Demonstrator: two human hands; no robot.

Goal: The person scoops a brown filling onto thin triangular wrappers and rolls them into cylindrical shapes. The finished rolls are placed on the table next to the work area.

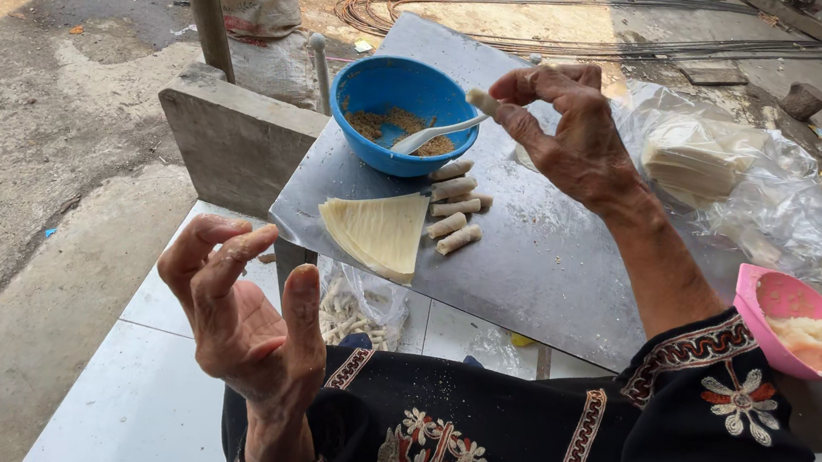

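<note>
The small roll [482, 100], likely soft, light and easily crushed, is being pinched at one end by the right hand [567, 125] fingertips above the blue bowl [369, 91]. The left hand [246, 326] is hanging open, empty. Finished rolls [455, 209] are lying beside a wrapper [379, 230] on the metal table [548, 264].

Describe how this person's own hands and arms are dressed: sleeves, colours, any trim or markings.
Both hands are bare: no gloves, rings or bracelets visible on the left hand or right hand. The forearms are uncovered. The black sleeves are pushed up and carry dark red and white patterned trim bands plus embroidered cream and red flowers.
</note>
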